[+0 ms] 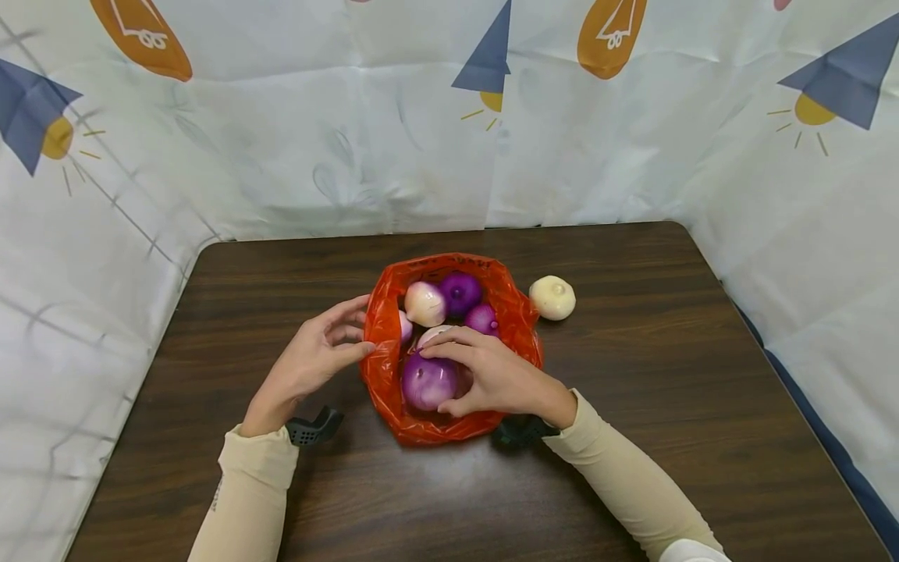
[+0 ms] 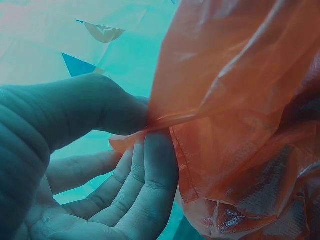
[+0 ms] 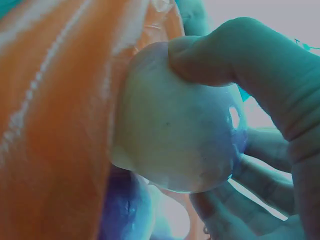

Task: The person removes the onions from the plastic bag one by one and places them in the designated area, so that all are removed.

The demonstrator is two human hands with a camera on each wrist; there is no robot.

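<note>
An orange-red plastic bag [image 1: 382, 382] stands open at its top on the table, with several onions inside. At the bag's left rim, my left hand [image 1: 309, 363] pinches the thin plastic between thumb and fingers, as the left wrist view shows. My right hand [image 1: 502, 377] reaches over the bag's near right side and grips a large purple onion [image 1: 427, 382] at the mouth. In the right wrist view, the thumb lies across this onion [image 3: 175, 125] and the fingers curl on its far side. Behind it in the bag sit a pale onion [image 1: 424, 304] and a purple onion [image 1: 460, 293].
A peeled-looking white onion [image 1: 552, 297] lies on the table just right of the bag. The dark wood-grain table [image 1: 632, 468] ends at a hanging patterned cloth [image 1: 281, 156] at the back and sides. Dark wrist devices sit below both hands.
</note>
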